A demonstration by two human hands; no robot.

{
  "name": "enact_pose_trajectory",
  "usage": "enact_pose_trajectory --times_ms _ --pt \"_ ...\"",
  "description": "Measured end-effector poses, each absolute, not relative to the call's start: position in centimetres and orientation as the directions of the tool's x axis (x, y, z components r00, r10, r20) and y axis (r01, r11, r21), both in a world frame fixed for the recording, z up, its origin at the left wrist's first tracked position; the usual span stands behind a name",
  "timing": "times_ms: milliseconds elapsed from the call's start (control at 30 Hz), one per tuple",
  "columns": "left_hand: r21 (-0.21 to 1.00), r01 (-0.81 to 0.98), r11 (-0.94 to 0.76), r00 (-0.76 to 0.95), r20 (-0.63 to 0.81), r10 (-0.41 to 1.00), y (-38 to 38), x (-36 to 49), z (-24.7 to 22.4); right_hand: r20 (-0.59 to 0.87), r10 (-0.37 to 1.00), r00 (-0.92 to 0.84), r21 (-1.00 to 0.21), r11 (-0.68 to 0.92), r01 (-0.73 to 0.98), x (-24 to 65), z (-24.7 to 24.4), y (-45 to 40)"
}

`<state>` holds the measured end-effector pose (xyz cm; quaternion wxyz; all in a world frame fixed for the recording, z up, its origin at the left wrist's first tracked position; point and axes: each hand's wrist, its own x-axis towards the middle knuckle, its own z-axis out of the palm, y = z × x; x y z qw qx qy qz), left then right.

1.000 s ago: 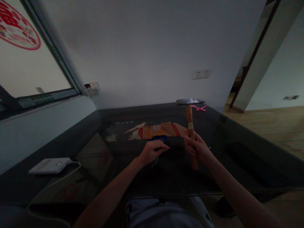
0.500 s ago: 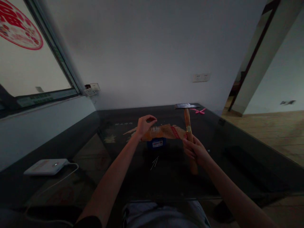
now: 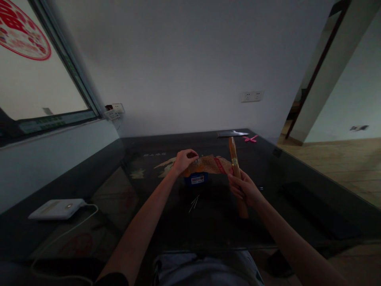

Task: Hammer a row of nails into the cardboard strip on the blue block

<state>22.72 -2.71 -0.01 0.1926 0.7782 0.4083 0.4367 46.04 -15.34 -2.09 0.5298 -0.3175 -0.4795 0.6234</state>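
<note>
My right hand (image 3: 242, 186) is wrapped around the wooden handle of a hammer (image 3: 233, 155). The hammer stands nearly upright, its dark metal head at the top. My left hand (image 3: 184, 161) is closed in a pinch over a crumpled brown and orange wrapper (image 3: 210, 163); whatever lies between the fingertips is too small to make out. Under the wrapper sits a blue box (image 3: 195, 178) with a white label. Thin metal pieces like nails (image 3: 194, 203) lie on the dark table in front of the box.
A white power bank (image 3: 56, 209) with a cable lies at the left of the glossy black table (image 3: 166, 226). Pink ribbon (image 3: 250, 139) lies near the far right corner. A long dark object (image 3: 315, 206) rests at the right. The wall (image 3: 184, 79) rises behind the table.
My left hand has lowered and shifted slightly right, with its fingertips now down at the wrapper. The right hand and the hammer have hardly moved.
</note>
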Motion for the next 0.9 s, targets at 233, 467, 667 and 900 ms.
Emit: enact_pose_trajectory --times_ms 233,467,667,900 --pt "0.699 0.458 -0.549 0.284 0.471 0.835 -2.5 22.7 -0.1 0.14 0.96 -0.242 -0.99 0.138 -0.026 46.6 0.4 -15.0" --pt "0.67 0.506 -0.543 0.289 0.461 0.839 -2.5 22.6 -0.1 -0.017 0.92 -0.391 -0.922 0.137 0.363 47.7 5.2 -13.3" --pt "0.683 0.518 -0.515 0.277 0.436 0.857 -2.4 22.8 -0.3 -0.133 0.927 -0.35 -0.76 0.131 0.636 47.6 7.1 -12.9" --pt "0.683 0.542 -0.49 0.254 0.423 0.87 -2.3 22.7 -0.2 -0.065 0.939 -0.336 -0.626 0.224 0.747 46.7 8.3 -13.1"
